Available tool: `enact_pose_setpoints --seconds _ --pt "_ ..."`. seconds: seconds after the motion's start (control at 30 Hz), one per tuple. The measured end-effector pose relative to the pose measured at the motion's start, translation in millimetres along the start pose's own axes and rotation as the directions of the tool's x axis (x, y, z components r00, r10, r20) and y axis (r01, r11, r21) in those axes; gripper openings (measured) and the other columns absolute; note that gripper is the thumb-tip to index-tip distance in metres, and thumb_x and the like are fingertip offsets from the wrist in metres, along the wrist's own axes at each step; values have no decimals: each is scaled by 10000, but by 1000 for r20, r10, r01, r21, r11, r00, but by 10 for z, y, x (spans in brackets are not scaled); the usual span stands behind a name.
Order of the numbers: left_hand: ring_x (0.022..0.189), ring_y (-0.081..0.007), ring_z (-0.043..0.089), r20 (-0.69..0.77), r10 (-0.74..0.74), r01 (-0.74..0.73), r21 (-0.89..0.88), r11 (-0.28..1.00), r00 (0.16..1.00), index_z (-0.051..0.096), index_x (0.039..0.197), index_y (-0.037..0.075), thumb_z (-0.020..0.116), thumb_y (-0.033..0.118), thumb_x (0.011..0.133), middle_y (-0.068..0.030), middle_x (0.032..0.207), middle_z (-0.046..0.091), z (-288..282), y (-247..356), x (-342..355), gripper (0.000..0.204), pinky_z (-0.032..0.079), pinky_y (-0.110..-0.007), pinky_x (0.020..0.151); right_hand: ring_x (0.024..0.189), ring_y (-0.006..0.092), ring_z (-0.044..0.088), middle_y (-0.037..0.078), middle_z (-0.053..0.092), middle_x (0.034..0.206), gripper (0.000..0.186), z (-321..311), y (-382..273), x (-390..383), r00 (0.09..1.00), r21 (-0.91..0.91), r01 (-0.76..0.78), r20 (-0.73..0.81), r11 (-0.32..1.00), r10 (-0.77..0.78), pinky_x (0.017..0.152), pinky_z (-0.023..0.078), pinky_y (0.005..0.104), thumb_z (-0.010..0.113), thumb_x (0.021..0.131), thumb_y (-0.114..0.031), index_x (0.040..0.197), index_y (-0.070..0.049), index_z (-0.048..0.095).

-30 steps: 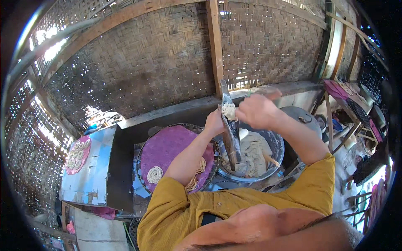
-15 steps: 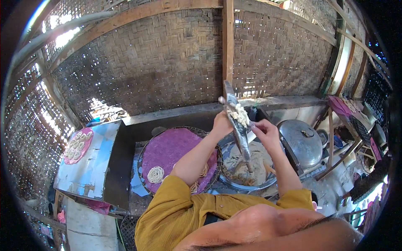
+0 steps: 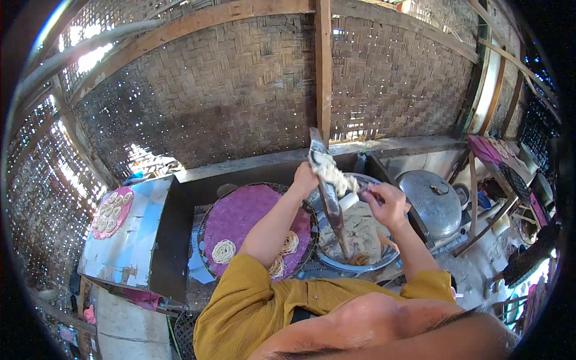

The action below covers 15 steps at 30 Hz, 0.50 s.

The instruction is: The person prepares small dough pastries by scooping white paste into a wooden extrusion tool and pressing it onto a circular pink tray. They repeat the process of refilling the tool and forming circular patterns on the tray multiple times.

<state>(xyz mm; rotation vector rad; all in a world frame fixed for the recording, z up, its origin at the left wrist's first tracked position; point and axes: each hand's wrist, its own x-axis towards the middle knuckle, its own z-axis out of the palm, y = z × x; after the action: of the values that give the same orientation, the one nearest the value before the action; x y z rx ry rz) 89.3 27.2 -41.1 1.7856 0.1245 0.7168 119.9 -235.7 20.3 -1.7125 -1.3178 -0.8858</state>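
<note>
Left hand (image 3: pixel 304 177) up high over the bowl, fingers shut around a long dark paddle (image 3: pixel 329 192). Paddle nearly upright, a bit tilted, top end above the hand, low end down in the big metal bowl (image 3: pixel 384 259). Thick lump of pale dough (image 3: pixel 331 171) stuck on the upper part of the paddle, just beside the left hand.

Right hand (image 3: pixel 388 204) close by, fingers curled tight around a small white scraper (image 3: pixel 349 201). Scraper tip touched the dough on the paddle. Could not tell how hard the grip was.

More pale dough down inside the bowl, under both hands.

Left of the bowl, a round purple tray (image 3: pixel 240 210) with a few coiled noodle rounds (image 3: pixel 223 251) on it, partly hidden by the left arm in a yellow sleeve. Farther left, a blue and white table top (image 3: pixel 135 240) with a small pink tray (image 3: pixel 111 212) full of little rounds. Right of the bowl, a big round metal lid (image 3: pixel 431 201). Woven bamboo wall (image 3: pixel 240 90) behind it all.
</note>
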Motion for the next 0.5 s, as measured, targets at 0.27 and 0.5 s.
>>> enact_pose_setpoints --seconds 0.27,0.5 --pt "799 -334 584 91 335 -334 495 802 938 599 889 57 626 225 669 -157 844 615 250 535 -201 278 467 -369 694 536 130 571 73 605 670 173 66 94 272 887 102 -462 45 881 460 506 437 247 686 693 -163 793 -40 618" --pt "791 -253 613 -69 -25 42 252 967 997 635 880 70 589 218 711 -120 849 635 -84 67 -99 229 469 -341 680 546 167 582 71 596 658 159 -128 -117 -85 992 142 -74 111 987 58 510 455 262 690 664 -107 780 -44 601"
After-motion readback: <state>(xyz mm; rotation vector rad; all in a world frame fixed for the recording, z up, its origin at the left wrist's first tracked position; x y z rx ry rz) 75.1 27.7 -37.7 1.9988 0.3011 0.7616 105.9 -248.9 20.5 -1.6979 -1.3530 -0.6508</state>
